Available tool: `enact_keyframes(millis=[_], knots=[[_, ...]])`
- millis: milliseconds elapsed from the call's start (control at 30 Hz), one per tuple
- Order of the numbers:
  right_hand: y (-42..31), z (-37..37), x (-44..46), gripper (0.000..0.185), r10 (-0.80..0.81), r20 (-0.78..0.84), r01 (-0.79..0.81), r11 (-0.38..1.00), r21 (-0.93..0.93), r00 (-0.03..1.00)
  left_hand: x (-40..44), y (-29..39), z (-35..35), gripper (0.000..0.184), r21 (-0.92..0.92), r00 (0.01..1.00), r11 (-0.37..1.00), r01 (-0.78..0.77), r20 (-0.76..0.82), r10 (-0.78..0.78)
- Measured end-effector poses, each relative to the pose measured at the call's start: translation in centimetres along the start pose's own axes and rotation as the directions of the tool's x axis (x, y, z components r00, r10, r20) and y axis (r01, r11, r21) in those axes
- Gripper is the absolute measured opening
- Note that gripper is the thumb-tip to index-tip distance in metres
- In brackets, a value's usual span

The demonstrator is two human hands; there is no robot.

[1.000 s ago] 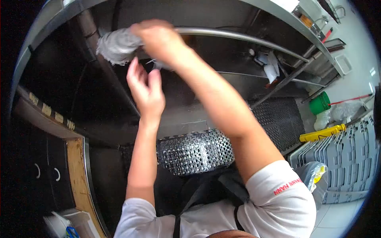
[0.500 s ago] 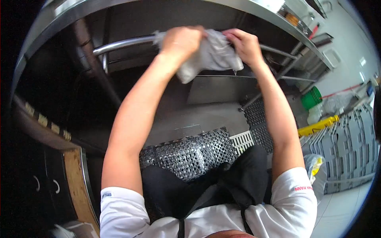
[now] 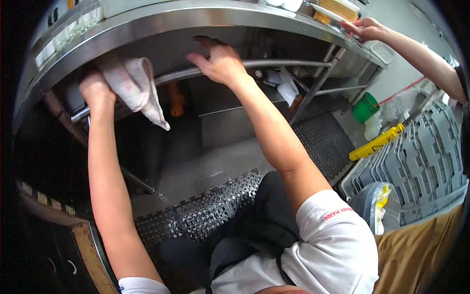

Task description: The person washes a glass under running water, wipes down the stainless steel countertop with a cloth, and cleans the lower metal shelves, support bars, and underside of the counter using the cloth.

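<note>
Left hand [image 3: 98, 91]: curled closed on a pale cloth [image 3: 131, 84]; fingertips hidden. Cloth lies just right of this hand, in front of the metal rail [image 3: 281, 62], one corner hanging free below the rail.

Right hand [image 3: 223, 64]: fingers spread, holding nothing, well right of the cloth. Wrist overlaps the rail in view; contact cannot be told.

Above both hands: steel edge of the counter [image 3: 196, 19]. Below them, on the floor: black perforated mat [image 3: 220, 206].

Right of and above the right hand: another person's hand [image 3: 367, 30], at the counter's edge. Farther right and lower: green bucket [image 3: 365, 109], then stacked grey crates [image 3: 416, 161].
</note>
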State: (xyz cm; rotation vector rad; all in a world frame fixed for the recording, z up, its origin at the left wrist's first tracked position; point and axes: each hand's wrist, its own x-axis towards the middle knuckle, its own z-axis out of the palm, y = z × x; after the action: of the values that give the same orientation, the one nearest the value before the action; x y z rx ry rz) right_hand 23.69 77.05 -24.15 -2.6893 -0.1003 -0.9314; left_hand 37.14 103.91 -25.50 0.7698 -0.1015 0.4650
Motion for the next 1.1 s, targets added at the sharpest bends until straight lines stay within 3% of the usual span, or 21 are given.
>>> enact_keyframes(millis=[33, 67, 133, 200, 267, 300, 333, 367, 400, 433, 500, 567, 667, 700, 767, 867, 933, 967, 1033, 1067, 1100], knots=[[0.1, 0.5, 0.5, 0.058, 0.150, 0.021, -0.146, 0.983, -0.114, 0.989, -2.0, 2.9, 0.9, 0.019, -0.125, 0.998, 0.992, -0.013, -0.070, 0.005], [-0.7, 0.0, 0.7, 0.066, 0.170, 0.092, -0.161, 0.982, -0.098, 0.981, -0.3, 2.5, -0.5, 0.021, -0.072, 0.988, 0.989, -0.131, -0.091, 0.124], [-1.9, -0.7, 0.9, 0.063, 0.209, 0.156, -0.194, 0.975, -0.108, 0.965, 2.0, 1.1, -1.9, 0.026, 0.272, 0.869, 0.851, -0.450, -0.084, 0.487], [-1.3, 0.0, 0.9, 0.058, 0.175, 0.138, -0.168, 0.984, -0.060, 0.975, -0.3, 0.3, -1.4, 0.021, 0.666, 0.667, 0.491, -0.562, 0.013, 0.745], [-0.4, 0.6, 0.5, 0.055, 0.119, 0.096, -0.113, 0.991, -0.066, 0.988, -6.5, -0.5, 1.5, 0.016, 0.806, 0.791, 0.319, -0.499, 0.273, 0.547], [-0.2, 0.8, 0.4, 0.054, 0.092, 0.068, -0.088, 0.994, -0.068, 0.993, -8.2, -2.1, 1.9, 0.020, 0.701, 0.703, 0.263, -0.663, 0.461, 0.541], [-0.1, 0.7, 0.1, 0.049, 0.069, 0.006, -0.069, 0.996, -0.053, 0.998, -12.2, -1.3, 3.7, 0.023, 0.858, 0.870, 0.183, -0.481, 0.441, 0.218], [0.0, 0.9, -0.2, 0.047, 0.033, -0.012, -0.034, 0.998, -0.050, 0.999, -13.3, -2.9, 3.2, 0.025, 0.688, 0.659, -0.028, -0.726, 0.706, 0.260], [0.3, 1.2, -0.3, 0.046, -0.001, -0.033, -0.001, 0.999, -0.051, 0.999, -13.8, -3.5, 2.7, 0.026, 0.440, 0.385, -0.094, -0.893, 0.856, 0.345], [0.8, 1.3, -0.5, 0.044, -0.034, -0.057, 0.031, 0.998, -0.057, 0.998, -13.9, -3.6, 2.6, 0.033, 0.367, 0.290, -0.156, -0.917, 0.882, 0.373], [1.5, 1.1, -0.7, 0.041, -0.124, -0.137, 0.115, 0.991, -0.067, 0.983, -12.4, -2.2, 0.8, 0.042, 0.329, 0.282, -0.316, -0.890, 0.941, 0.188], [1.7, 0.9, -0.9, 0.041, -0.129, -0.094, 0.128, 0.992, -0.023, 0.987, -9.7, -1.4, -2.8, 0.044, 0.299, 0.225, -0.496, -0.815, 0.953, 0.205], [2.0, 1.3, -0.5, 0.043, -0.182, -0.117, 0.178, 0.983, -0.041, 0.976, -5.7, 3.2, -8.3, 0.037, 0.512, 0.476, -0.495, -0.702, 0.854, 0.208], [2.0, 1.7, -0.7, 0.044, -0.184, -0.114, 0.179, 0.983, -0.050, 0.976, -4.4, 5.3, -9.5, 0.034, 0.560, 0.511, -0.427, -0.710, 0.827, 0.236], [1.5, 1.6, -0.9, 0.044, -0.171, -0.201, 0.160, 0.985, -0.070, 0.965, -3.8, 5.1, -9.8, 0.034, 0.487, 0.381, -0.509, -0.710, 0.873, 0.303], [1.2, 1.8, -1.0, 0.044, -0.142, -0.243, 0.115, 0.986, -0.123, 0.959, -6.7, 2.3, -5.8, 0.037, 0.698, 0.573, -0.304, -0.649, 0.711, 0.408], [1.6, 1.7, -1.0, 0.036, -0.222, -0.134, 0.188, 0.955, -0.228, 0.966, -10.8, -1.4, -2.1, 0.031, 0.523, 0.383, -0.342, -0.781, 0.833, 0.399], [1.7, 1.8, -1.0, 0.032, -0.270, -0.070, 0.243, 0.932, -0.268, 0.960, -13.1, -3.0, 0.3, 0.035, 0.507, 0.414, -0.227, -0.832, 0.838, 0.355], [2.5, 1.5, -1.5, 0.030, -0.359, -0.026, 0.338, 0.897, -0.285, 0.933, -15.5, -5.9, 3.7, 0.039, 0.362, 0.312, -0.092, -0.928, 0.887, 0.340], [3.6, 2.0, -1.0, 0.033, -0.352, -0.035, 0.334, 0.912, -0.237, 0.935, -16.4, -6.0, 4.9, 0.041, 0.414, 0.388, -0.071, -0.908, 0.892, 0.233], [4.5, 2.5, -0.4, 0.035, -0.340, -0.046, 0.326, 0.925, -0.194, 0.939, -16.4, -6.7, 4.5, 0.045, 0.364, 0.277, -0.226, -0.904, 0.898, 0.341]])
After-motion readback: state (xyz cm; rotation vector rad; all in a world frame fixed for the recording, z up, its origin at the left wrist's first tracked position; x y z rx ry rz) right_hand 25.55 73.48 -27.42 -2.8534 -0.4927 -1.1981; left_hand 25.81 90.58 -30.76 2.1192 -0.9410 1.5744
